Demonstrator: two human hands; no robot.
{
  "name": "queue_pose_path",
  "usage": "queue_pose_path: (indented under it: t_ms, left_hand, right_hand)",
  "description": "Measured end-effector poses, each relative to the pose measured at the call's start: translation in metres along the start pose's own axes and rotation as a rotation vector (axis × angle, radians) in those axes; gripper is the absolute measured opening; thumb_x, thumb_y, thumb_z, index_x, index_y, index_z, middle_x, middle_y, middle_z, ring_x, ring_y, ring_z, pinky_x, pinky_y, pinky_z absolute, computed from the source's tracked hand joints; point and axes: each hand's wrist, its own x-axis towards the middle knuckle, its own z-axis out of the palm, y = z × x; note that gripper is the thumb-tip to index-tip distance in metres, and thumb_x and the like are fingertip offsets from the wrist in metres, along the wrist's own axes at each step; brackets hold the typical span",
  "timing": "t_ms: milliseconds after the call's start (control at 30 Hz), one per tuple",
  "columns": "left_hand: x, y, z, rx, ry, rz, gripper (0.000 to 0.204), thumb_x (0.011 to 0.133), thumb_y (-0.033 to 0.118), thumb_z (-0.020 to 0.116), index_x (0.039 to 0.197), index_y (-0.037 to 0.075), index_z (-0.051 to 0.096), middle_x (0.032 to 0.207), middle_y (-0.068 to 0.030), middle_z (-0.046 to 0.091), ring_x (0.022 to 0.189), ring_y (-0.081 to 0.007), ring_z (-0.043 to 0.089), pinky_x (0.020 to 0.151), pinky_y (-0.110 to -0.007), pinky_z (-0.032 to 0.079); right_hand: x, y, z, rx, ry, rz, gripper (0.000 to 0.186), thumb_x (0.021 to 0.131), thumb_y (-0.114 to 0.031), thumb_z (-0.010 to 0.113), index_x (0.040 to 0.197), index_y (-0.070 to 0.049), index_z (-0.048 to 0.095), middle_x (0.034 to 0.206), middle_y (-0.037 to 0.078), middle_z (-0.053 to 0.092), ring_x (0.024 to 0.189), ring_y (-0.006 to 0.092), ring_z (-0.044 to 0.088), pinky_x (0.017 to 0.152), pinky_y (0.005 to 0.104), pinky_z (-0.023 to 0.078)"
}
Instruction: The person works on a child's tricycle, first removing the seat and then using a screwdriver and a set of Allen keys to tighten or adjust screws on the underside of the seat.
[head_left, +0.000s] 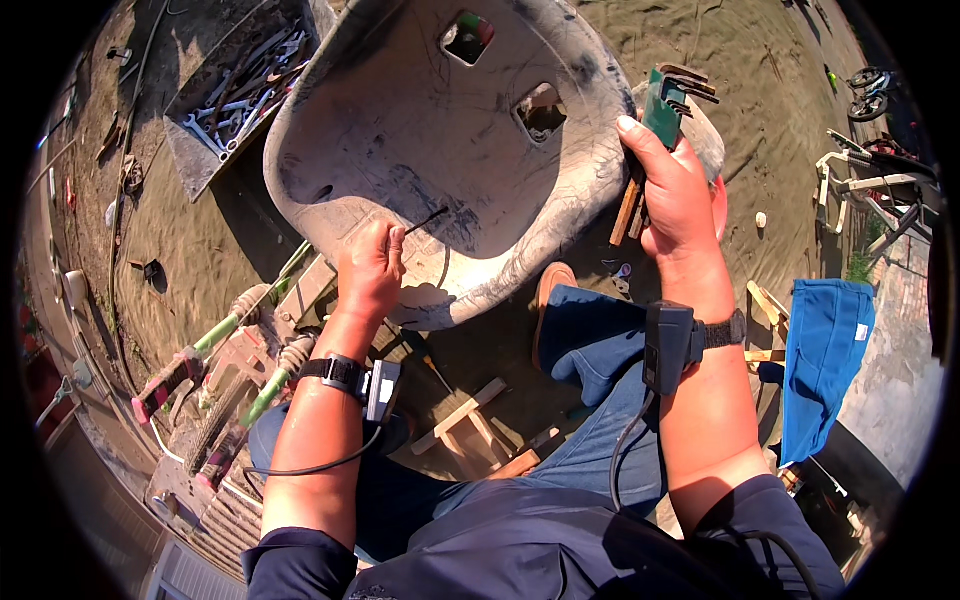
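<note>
A grey, scuffed moulded seat (420,120) with two squarish openings lies before me. My left hand (370,270) is closed on a thin black rod (428,219), apparently a hex key, held over the seat's near-left part; its lower end is hidden by my fingers. My right hand (670,195) grips a green holder of hex keys (662,105) beside the seat's right edge, short bent ends sticking out at the top and long rusty arms below. A pale curved piece (708,140) is partly hidden behind that hand.
A metal tray of spanners (240,110) sits at upper left. A dirty machine (230,390) with green-sleeved bars stands lower left. A wooden frame (460,420) lies between my legs. Blue cloth (820,350) hangs at right, near white metal frames (860,185) and a bicycle (868,95).
</note>
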Motion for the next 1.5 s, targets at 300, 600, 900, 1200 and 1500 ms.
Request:
queue_pose_path:
  t_ms: [300,600,900,1200,1500]
  left_hand:
    - [-0.006,-0.008,0.002,-0.952,-0.179,-0.445,0.028,0.102,0.033,0.056,0.095,0.006,0.062,0.084,-0.0030,0.063,0.071,-0.0128,0.064,0.061,-0.024,0.048]
    - [-0.002,-0.002,-0.024,-1.123,-0.177,-0.545,0.014,0.096,0.023,0.067,0.099,0.011,0.061,0.083,0.0001,0.064,0.068,-0.0098,0.064,0.053,-0.020,0.041]
    - [-0.009,0.023,-0.042,-1.236,-0.172,-0.321,0.039,0.089,0.007,0.071,0.126,0.008,0.058,0.092,-0.0028,0.065,0.075,-0.0110,0.063,0.063,-0.020,0.047]
    - [-0.012,0.025,-0.023,-1.015,-0.064,-0.238,0.012,0.096,0.009,0.063,0.107,0.006,0.061,0.102,-0.0049,0.067,0.096,-0.0169,0.068,0.077,-0.028,0.053]
    - [0.006,0.008,0.005,-0.382,-0.077,-0.216,0.008,0.095,0.006,0.063,0.101,0.007,0.058,0.089,-0.0014,0.066,0.083,-0.0094,0.066,0.069,-0.024,0.052]
  right_hand:
    - [0.000,0.000,-0.002,0.004,0.007,0.011,0.022,0.094,-0.014,0.067,0.113,-0.006,0.058,0.097,0.001,0.065,0.086,0.0111,0.063,0.077,0.0273,0.052]
    - [0.002,0.004,-0.005,0.006,-0.005,0.001,0.021,0.095,-0.015,0.067,0.112,-0.006,0.058,0.096,0.001,0.065,0.086,0.0110,0.064,0.077,0.0279,0.053]
    - [-0.004,-0.001,-0.001,-0.011,0.001,0.007,0.022,0.094,-0.015,0.067,0.113,-0.007,0.059,0.096,-0.001,0.065,0.085,0.0092,0.063,0.076,0.0269,0.052]
    - [-0.004,0.003,-0.007,-0.043,0.014,0.001,0.022,0.094,-0.016,0.068,0.113,-0.007,0.060,0.096,-0.002,0.063,0.086,0.0081,0.061,0.077,0.0259,0.050]
    - [-0.003,0.003,-0.010,-0.053,-0.014,-0.001,0.021,0.095,-0.017,0.066,0.112,-0.007,0.061,0.096,-0.003,0.062,0.086,0.0068,0.059,0.077,0.0248,0.049]
